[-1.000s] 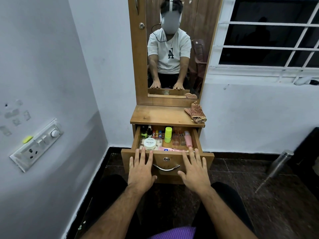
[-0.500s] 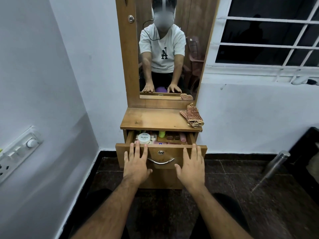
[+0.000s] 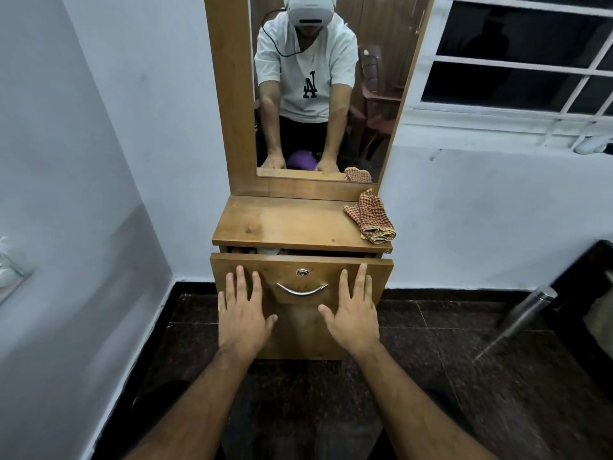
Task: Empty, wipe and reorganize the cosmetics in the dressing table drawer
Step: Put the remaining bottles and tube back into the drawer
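The wooden dressing table drawer (image 3: 318,268) stands almost closed, with only a thin dark gap under the table top (image 3: 292,224). The cosmetics inside are nearly all hidden; a sliver of something white shows in the gap. My left hand (image 3: 243,310) presses flat on the drawer front left of the curved metal handle (image 3: 301,289), fingers straight. My right hand (image 3: 355,313) presses flat on the front to the handle's right. A checked cloth (image 3: 371,219) lies crumpled on the top's right rear corner.
A tall mirror (image 3: 318,88) rises behind the table and reflects a person leaning forward. White walls close in on the left and right. A steel bottle (image 3: 527,310) leans on the dark tiled floor at the right, beside dark furniture.
Both flat hands have pushed the drawer in, from wide open with cosmetics showing to almost closed. The view has moved closer to the table.
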`<state>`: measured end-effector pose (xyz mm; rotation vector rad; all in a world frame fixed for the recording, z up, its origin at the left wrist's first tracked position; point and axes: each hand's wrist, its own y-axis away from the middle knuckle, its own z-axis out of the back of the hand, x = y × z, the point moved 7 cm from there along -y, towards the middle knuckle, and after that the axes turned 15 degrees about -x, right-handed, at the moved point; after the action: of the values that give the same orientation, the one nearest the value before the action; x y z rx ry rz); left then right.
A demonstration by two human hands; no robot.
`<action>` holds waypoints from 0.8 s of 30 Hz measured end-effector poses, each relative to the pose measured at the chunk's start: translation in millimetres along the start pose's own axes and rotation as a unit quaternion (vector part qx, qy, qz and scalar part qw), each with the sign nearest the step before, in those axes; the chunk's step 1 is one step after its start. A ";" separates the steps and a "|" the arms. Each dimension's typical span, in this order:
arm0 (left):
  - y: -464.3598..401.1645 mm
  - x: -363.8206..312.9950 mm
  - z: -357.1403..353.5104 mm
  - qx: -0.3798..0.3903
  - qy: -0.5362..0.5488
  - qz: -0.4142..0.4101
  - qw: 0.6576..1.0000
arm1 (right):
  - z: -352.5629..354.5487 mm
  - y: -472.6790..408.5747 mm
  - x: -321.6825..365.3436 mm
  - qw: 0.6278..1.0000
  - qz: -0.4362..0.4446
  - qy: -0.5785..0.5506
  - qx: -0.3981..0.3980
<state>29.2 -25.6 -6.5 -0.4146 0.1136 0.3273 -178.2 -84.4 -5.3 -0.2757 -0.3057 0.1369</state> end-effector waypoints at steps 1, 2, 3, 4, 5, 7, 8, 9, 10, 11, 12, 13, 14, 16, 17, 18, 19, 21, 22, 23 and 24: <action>-4.9 0.0 -2.0 0.005 -0.002 -0.003 1.000 | -3.3 -2.3 0.7 1.000 -0.003 -0.002 0.001; -9.0 0.0 -3.7 0.011 -0.004 -0.005 1.000 | -6.3 -4.9 1.6 1.000 -0.007 -0.005 0.002; -13.1 0.8 -5.7 0.016 -0.009 -0.006 1.000 | -10.1 -8.0 3.3 1.000 -0.010 -0.010 0.003; -15.8 1.7 -7.7 0.018 -0.012 -0.007 1.000 | -13.0 -10.5 4.7 1.000 -0.013 -0.014 0.003; -18.1 2.3 -9.5 0.017 -0.013 -0.008 1.000 | -15.0 -13.1 5.7 1.000 -0.014 -0.017 0.002; -23.6 3.6 -15.2 0.015 -0.014 -0.009 1.000 | -20.0 -19.8 6.4 1.000 -0.012 -0.020 0.001; -26.8 4.3 -18.5 0.016 -0.013 -0.009 1.000 | -22.7 -23.2 5.5 1.000 -0.012 -0.020 0.001; -30.8 4.4 -20.4 0.018 -0.014 -0.008 1.000 | -24.3 -27.2 5.1 1.000 -0.011 -0.019 0.001; -35.0 4.3 -21.4 0.019 -0.013 -0.008 1.000 | -25.2 -31.3 4.6 1.000 -0.011 -0.020 0.000; -39.3 4.1 -23.2 0.019 -0.013 -0.007 1.000 | -26.8 -35.2 4.6 1.000 -0.011 -0.020 0.002; -43.2 3.0 -25.0 0.020 -0.011 -0.006 1.000 | -28.3 -38.9 4.1 1.000 -0.012 -0.022 0.004; -46.0 1.6 -27.2 0.024 -0.010 -0.003 1.000 | -30.1 -41.5 3.4 1.000 -0.013 -0.022 0.006; -47.6 0.4 -30.0 0.029 -0.010 0.000 1.000 | -31.7 -42.8 3.0 1.000 -0.015 -0.022 0.009; -47.4 -1.8 -34.8 0.031 -0.006 0.006 0.999 | -34.5 -42.2 2.6 1.000 -0.016 -0.017 0.010; -47.2 -2.9 -36.2 0.032 -0.005 0.008 0.999 | -35.3 -42.0 2.9 1.000 -0.016 -0.014 0.010; -46.9 -3.0 -38.5 0.030 -0.002 0.008 1.000 | -36.7 -41.7 2.6 1.000 -0.014 -0.015 0.010; -46.5 -3.0 -37.6 0.030 -0.003 0.007 1.000 | -36.8 -41.6 3.1 1.000 -0.014 -0.016 0.014; -45.9 -1.9 -35.2 0.030 -0.010 0.003 0.999 | -35.8 -41.1 2.6 1.000 -0.012 -0.012 0.023; -46.5 -1.3 -33.5 0.029 -0.009 0.001 1.000 | -34.1 -41.4 1.8 1.000 -0.012 -0.010 0.025; -46.1 -1.5 -29.0 0.028 -0.006 -0.001 1.000 | -30.9 -40.7 2.0 1.000 -0.009 -0.008 0.029; -46.1 -1.6 -25.6 0.023 -0.001 -0.003 1.000 | -27.6 -40.0 2.0 1.000 -0.005 -0.004 0.029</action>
<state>42.0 -76.5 -12.1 -0.3684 0.1180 0.3183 -164.0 -129.0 -18.6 -0.2160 -0.3113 0.1370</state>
